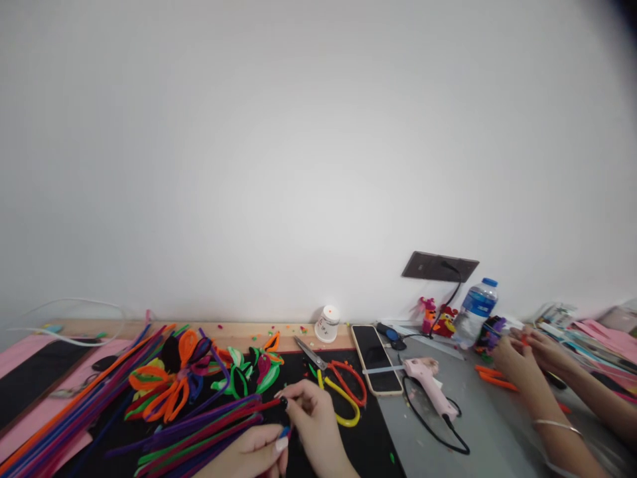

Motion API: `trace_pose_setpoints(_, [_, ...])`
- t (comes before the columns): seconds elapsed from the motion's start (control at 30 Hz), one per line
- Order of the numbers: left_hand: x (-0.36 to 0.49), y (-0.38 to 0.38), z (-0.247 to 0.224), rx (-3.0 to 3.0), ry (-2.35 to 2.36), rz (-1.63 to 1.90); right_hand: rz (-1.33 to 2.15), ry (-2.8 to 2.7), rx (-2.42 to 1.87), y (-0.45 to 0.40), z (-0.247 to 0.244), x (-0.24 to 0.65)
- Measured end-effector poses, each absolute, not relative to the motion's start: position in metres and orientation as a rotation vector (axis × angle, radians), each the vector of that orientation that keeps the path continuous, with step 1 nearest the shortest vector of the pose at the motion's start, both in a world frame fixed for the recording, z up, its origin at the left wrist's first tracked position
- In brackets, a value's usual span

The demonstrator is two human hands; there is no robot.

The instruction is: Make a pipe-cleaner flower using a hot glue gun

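Observation:
At the front of the black mat [358,438], my left hand [256,453] is closed, pinching a small blue piece [285,431] that looks like a pipe cleaner end. Just right of it and slightly higher, my right hand [314,415] pinches a dark piece [284,401] between thumb and fingertips. Most of what both hands hold is hidden by the fingers. Loose pipe cleaners [209,428] in purple, red and green lie beside my left hand. Behind them sit looped pipe cleaner flowers [182,378] and green leaf shapes [241,373].
Open scissors [343,382] with red and yellow handles lie right of my hands. Beyond are a white cup [327,324], a phone [377,362], a pink glue gun [430,388] with its cord, and a water bottle [476,312]. Another person's hands [522,358] work at far right.

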State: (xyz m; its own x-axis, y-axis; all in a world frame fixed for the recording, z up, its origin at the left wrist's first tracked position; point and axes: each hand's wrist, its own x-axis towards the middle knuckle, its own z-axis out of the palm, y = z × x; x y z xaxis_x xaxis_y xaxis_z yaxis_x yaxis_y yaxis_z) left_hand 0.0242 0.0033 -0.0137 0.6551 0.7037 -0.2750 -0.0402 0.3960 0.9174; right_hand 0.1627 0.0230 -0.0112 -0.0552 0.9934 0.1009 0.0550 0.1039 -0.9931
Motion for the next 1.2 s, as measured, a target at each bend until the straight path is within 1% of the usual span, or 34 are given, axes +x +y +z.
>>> trace_pose_setpoints(0.1, [0.024, 0.01, -0.02, 0.989, 0.615, 0.573, 0.85, -1.574, -1.148, 0.017, 0.003, 0.166])
trace_pose_setpoints(0.17, [0.023, 0.011, -0.022, 0.908, 0.591, 0.571, 0.788, -1.595, -1.155, 0.015, 0.012, 0.168])
trace_pose_setpoints(0.3, [0.016, 0.012, -0.018, 0.754, 0.513, 0.526, 0.901, -1.677, -1.112, 0.01, 0.023, 0.17])
trace_pose_setpoints(0.47, [0.009, 0.015, -0.013, 0.737, 0.41, 0.418, 0.96, -1.741, -1.075, 0.002, 0.032, 0.168])
trace_pose_setpoints(0.67, [0.006, 0.018, -0.016, 0.664, 0.362, 0.351, 1.056, -1.587, -1.198, -0.002, 0.043, 0.166])
trace_pose_setpoints(0.97, [0.008, 0.017, -0.029, 0.564, 0.348, 0.338, 0.962, -1.628, -1.159, -0.003, 0.039, 0.165])
trace_pose_setpoints(1.2, [0.009, 0.018, -0.038, 0.474, 0.22, 0.282, 0.98, -1.587, -1.137, -0.002, 0.037, 0.165])
